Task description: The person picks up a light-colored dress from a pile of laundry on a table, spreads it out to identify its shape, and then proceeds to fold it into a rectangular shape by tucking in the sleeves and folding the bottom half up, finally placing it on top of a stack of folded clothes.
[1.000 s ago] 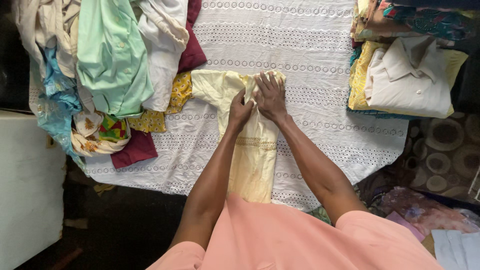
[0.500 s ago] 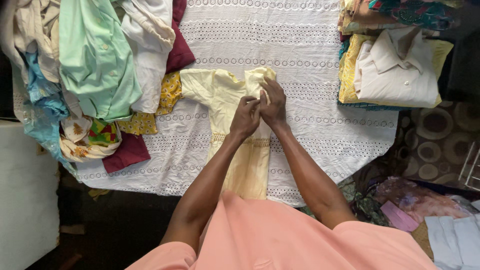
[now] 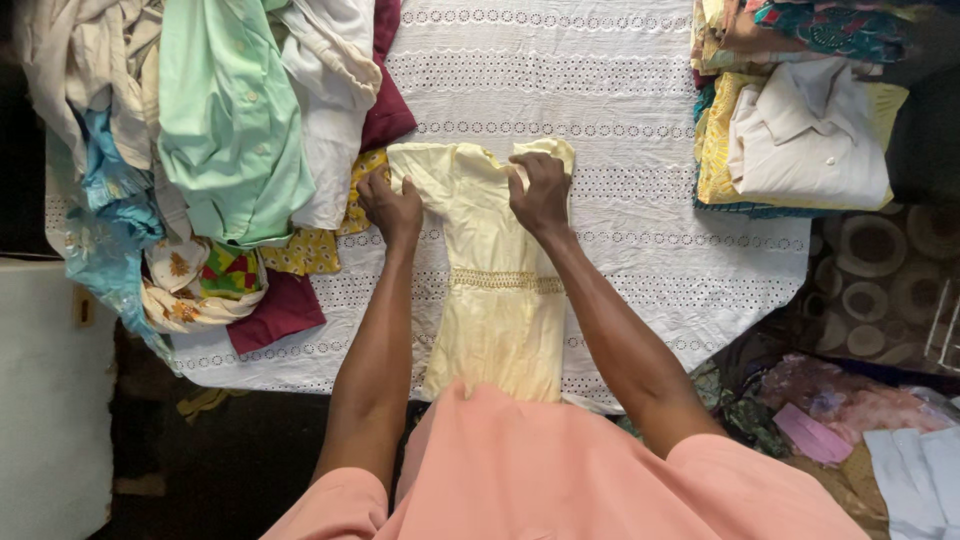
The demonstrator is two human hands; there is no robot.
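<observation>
A small pale yellow dress [image 3: 495,290] lies lengthwise on a white eyelet tablecloth [image 3: 620,90], its skirt hanging over the near edge. My left hand [image 3: 392,207] grips the dress's left sleeve by the shoulder. My right hand [image 3: 540,190] presses flat on the folded right sleeve at the top of the dress.
A heap of loose clothes [image 3: 200,150] in green, white, maroon and blue covers the table's left side. A pile of folded garments topped by a cream shirt [image 3: 805,130] sits at the right. A white cabinet [image 3: 50,400] stands at the lower left. More cloth [image 3: 850,420] lies on the floor, lower right.
My hands were together on the right sleeve. The left hand has now moved left to the dress's other sleeve, and the right sleeve lies folded in.
</observation>
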